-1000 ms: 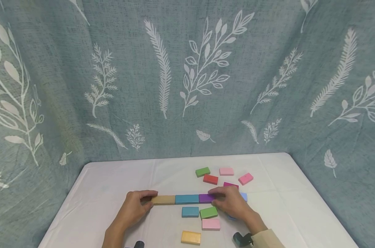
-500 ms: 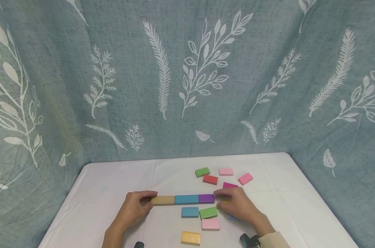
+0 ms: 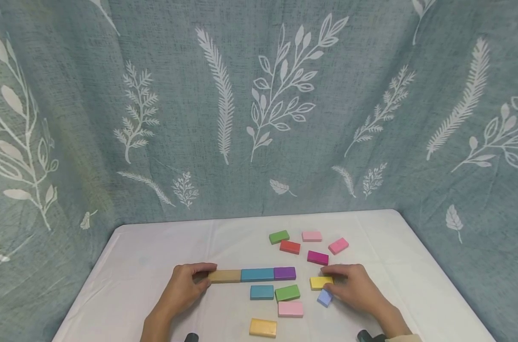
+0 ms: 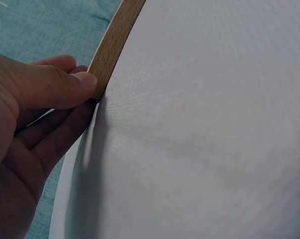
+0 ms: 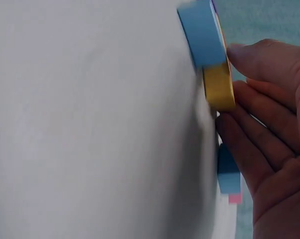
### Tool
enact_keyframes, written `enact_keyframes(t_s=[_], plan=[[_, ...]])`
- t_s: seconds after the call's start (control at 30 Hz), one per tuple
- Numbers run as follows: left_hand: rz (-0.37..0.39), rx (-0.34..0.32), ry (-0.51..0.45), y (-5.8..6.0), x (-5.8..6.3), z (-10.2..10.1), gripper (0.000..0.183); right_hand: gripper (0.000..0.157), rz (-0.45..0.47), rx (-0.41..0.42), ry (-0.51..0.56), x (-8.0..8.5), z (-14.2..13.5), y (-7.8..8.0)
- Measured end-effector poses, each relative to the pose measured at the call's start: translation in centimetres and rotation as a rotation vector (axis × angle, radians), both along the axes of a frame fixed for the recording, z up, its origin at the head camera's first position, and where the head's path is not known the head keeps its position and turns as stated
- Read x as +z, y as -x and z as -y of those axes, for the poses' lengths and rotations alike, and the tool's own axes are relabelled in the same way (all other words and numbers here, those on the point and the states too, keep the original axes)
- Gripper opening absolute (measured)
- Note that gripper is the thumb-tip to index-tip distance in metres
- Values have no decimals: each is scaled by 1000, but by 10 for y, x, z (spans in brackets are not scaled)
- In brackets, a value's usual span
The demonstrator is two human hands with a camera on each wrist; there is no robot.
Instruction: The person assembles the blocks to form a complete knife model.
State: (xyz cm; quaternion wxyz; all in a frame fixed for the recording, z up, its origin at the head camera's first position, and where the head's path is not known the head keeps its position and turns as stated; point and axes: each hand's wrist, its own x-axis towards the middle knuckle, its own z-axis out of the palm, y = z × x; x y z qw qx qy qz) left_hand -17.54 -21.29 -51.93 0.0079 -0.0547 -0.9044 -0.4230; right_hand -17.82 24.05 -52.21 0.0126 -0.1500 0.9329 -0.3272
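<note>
In the head view my left hand [image 3: 186, 287] pinches the left end of a tan wooden block [image 3: 225, 276] between thumb and fingers; the left wrist view shows its wood grain [image 4: 112, 50]. To its right, end to end in a row, lie a blue block [image 3: 257, 275] and a purple block [image 3: 284, 273]. My right hand [image 3: 355, 287] is at the right end of a yellow block [image 3: 319, 283], thumb and index finger spread on either side. A light blue block [image 3: 325, 298] lies just below. Another blue block [image 5: 228, 169] shows beyond the fingers in the right wrist view.
Below the row lie a second blue block [image 3: 262, 292], a green block [image 3: 287, 293], a pink block [image 3: 291, 309] and a pale orange block [image 3: 263, 327]. Behind are a magenta block [image 3: 318, 257], a red block [image 3: 290, 247] and several others on the white tablecloth [image 3: 165, 242].
My right hand has let go of the purple block, leaving it at the row's right end, and moved right to the yellow block. The left hand keeps its place.
</note>
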Motion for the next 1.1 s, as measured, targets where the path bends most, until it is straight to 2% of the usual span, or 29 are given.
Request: enact_keyframes(t_s=[0.13, 0.3, 0.43, 0.63, 0.87, 1.1], plan=[[0, 2, 1, 0, 1, 0, 37, 37, 7, -16, 4, 0, -10, -4], [6, 11, 10, -2, 2, 0, 37, 38, -5, 27, 11, -2, -13, -4], [6, 14, 8, -2, 2, -1, 37, 37, -24, 72, 14, -2, -7, 1], [-3, 12, 3, -1, 1, -2, 37, 37, -39, 46, 27, 3, 6, 10], [-6, 13, -8, -1, 0, -2, 37, 37, -48, 65, 39, -4, 17, 24], [-9, 14, -3, -2, -1, -2, 38, 38, -37, 64, 40, -4, 26, 25]])
